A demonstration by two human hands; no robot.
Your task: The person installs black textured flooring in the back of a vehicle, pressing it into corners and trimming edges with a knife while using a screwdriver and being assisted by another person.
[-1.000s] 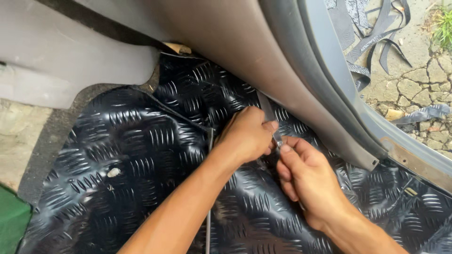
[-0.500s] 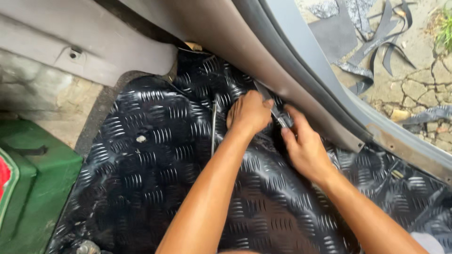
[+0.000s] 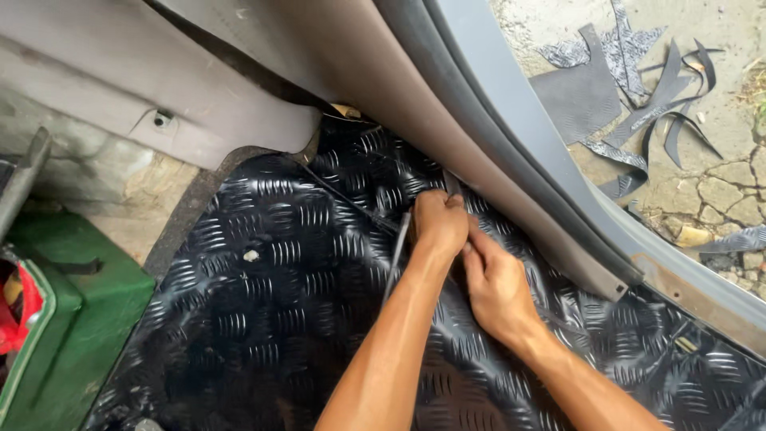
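1. Head view: you are looking down at both your hands on the black floor mat (image 3: 279,319) inside a car, right by the door sill (image 3: 511,215).
2. Your left hand (image 3: 437,223) is clenched around a thin dark tool (image 3: 396,254); its long handle sticks back along your arm.
3. Your right hand (image 3: 495,283) pinches the mat's edge just beside the left hand, close to the grey trim.
4. You seem to be fitting the mat's edge along the sill.
5. The next move, I think, calls for a firm hold with the right hand and a slow, careful push with the tool, so the mat stays flat.
6. The mat is shiny and bumpy, with little raised dashes all over. It looks bendy, like rubber.
7. The trim is smooth, hard and grey.
8. A green box (image 3: 72,319) sits at the mat's left edge.
9. Black offcuts (image 3: 630,88) lie outside on cracked ground.
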